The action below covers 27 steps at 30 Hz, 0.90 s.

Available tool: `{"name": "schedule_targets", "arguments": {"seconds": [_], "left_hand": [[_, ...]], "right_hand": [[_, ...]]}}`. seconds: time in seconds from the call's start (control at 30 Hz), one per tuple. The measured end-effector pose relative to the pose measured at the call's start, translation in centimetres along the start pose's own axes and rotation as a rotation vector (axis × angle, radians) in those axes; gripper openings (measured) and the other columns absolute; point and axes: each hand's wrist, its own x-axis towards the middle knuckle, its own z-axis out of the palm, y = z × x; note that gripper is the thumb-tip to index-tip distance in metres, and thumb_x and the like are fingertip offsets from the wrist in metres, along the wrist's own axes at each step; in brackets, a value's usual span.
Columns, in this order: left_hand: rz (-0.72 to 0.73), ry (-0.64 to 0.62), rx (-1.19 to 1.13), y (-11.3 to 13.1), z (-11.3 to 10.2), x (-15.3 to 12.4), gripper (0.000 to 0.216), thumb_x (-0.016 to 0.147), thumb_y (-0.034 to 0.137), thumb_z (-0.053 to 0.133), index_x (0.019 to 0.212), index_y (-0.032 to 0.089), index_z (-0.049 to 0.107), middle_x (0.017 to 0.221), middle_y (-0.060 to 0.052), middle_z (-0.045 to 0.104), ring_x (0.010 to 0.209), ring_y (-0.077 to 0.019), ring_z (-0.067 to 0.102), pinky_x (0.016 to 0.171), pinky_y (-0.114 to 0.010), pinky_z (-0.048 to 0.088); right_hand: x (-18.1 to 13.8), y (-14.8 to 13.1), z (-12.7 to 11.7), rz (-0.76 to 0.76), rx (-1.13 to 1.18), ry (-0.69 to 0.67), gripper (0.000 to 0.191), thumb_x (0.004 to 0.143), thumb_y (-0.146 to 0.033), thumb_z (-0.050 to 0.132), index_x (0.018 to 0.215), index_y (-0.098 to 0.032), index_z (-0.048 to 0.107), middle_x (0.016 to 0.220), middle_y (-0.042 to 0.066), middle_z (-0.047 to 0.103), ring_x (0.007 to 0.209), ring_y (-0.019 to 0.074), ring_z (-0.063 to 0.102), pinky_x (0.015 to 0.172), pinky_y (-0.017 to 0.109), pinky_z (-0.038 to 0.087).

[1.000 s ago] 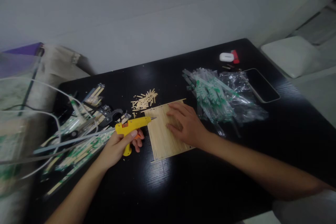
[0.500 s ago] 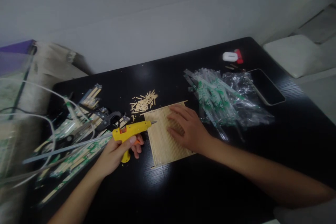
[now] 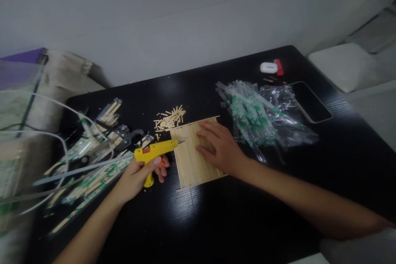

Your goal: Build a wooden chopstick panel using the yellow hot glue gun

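My left hand is wrapped round the handle of a yellow glue gun, fingers by its orange trigger. A long pale glue stick runs out of its back end. The metal nozzle points right, over the left part of a panel of wooden sticks laid side by side. My right hand rests on the right part of this panel with its fingers spread, covering some of the sticks. Behind the panel lies a heap of short cut stick pieces.
Scissors lie among wrapped chopsticks on the left, with white cables looping there. To the right are torn plastic wrappers, a phone and a white earphone case. All this is on a black table.
The view has shifted slightly. My left hand still holds the glue gun over the panel, and my right hand stays on the sticks with little visible movement.
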Motion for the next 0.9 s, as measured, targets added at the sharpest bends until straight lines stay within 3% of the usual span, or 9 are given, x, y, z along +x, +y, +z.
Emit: {"name": "schedule_targets", "arguments": {"seconds": [0.9], "left_hand": [[-0.007, -0.022, -0.02, -0.29, -0.18, -0.02, 0.042, 0.095, 0.054, 0.062, 0.092, 0.014, 0.073, 0.074, -0.004, 0.072, 0.059, -0.0145, 0.069, 0.057, -0.024, 0.053]], "right_hand": [[0.01, 0.03, 0.05, -0.04, -0.032, 0.004, 0.028, 0.096, -0.032, 0.063, 0.12, -0.019, 0.065, 0.143, 0.015, 0.06, 0.14, 0.0302, 0.05, 0.117, 0.055, 0.041]]}}
